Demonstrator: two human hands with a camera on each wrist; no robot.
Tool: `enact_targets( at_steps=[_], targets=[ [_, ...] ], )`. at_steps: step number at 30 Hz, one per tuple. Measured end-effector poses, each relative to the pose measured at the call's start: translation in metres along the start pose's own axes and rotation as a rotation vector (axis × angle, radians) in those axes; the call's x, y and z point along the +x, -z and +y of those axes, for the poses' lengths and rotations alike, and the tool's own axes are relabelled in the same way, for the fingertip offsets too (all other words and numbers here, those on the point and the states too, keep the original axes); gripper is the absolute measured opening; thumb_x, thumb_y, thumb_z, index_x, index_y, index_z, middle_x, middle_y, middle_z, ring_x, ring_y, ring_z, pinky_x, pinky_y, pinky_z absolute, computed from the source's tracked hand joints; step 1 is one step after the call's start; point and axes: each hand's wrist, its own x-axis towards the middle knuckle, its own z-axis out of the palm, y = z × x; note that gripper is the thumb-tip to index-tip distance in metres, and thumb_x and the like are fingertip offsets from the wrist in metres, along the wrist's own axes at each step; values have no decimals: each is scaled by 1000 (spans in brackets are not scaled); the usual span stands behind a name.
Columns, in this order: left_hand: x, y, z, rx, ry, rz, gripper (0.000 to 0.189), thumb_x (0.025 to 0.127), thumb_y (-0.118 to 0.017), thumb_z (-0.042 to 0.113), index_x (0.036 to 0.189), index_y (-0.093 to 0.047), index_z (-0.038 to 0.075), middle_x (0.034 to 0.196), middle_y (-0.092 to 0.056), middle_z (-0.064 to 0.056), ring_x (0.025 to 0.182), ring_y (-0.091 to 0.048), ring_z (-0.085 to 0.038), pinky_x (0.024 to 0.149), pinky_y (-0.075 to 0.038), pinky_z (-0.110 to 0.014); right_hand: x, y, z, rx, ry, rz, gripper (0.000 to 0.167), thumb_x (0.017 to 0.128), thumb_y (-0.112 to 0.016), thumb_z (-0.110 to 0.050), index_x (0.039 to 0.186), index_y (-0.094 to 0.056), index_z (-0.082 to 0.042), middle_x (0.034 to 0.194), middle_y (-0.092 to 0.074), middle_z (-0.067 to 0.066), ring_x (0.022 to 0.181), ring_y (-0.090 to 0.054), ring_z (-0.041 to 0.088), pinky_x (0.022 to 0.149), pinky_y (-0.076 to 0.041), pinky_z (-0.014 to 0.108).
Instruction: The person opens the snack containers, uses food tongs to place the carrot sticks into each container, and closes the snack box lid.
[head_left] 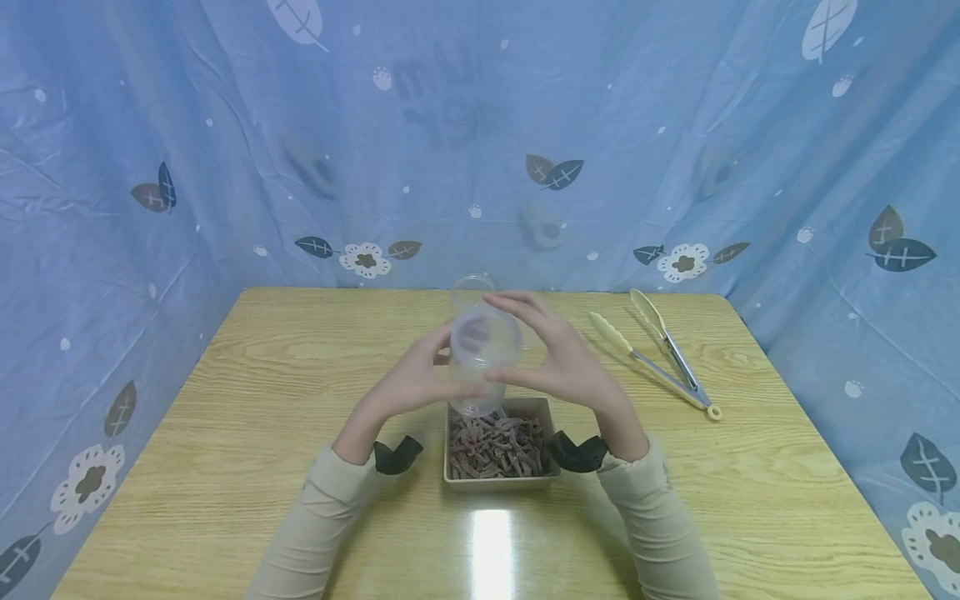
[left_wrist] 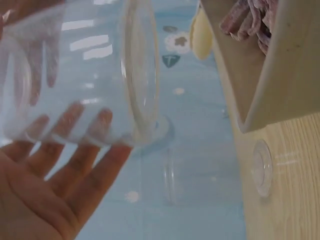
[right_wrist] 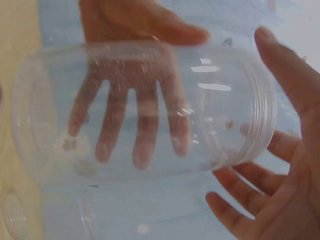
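A clear plastic jar [head_left: 486, 335] is held upright above a beige tray [head_left: 498, 483] of brownish-purple strips [head_left: 498, 450]. My left hand [head_left: 408, 379] grips the jar's body, thumb on one side and spread fingers on the other, seen through the wall in the right wrist view. The jar's threaded rim [right_wrist: 262, 105] is at the top. Around that end is my right hand [head_left: 558, 354], fingers relaxed and fingertips right at the rim, thumb apart from the wall in the right wrist view. The jar looks see-through, with nothing inside.
Behind the held jar, a second clear jar [head_left: 471, 283] stands on the wooden table [head_left: 300, 375]. Tongs [head_left: 701, 396] with cream-coloured tips lie spread at the back right. A blue patterned curtain [head_left: 465, 192] surrounds the table's back and sides.
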Motion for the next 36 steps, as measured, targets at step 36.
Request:
enact_targets(
  at_steps=[36],
  targets=[
    [-3,3,7,-20,23,-23,83,70,-81,21,139,-38,30,127,-54,4,115,-52,-20,90,-50,-41,4,10,-25,47,10,-33,68,71,-78,-6,131,-46,2,133,-50,14,119,-47,22,94,-45,37]
  ],
)
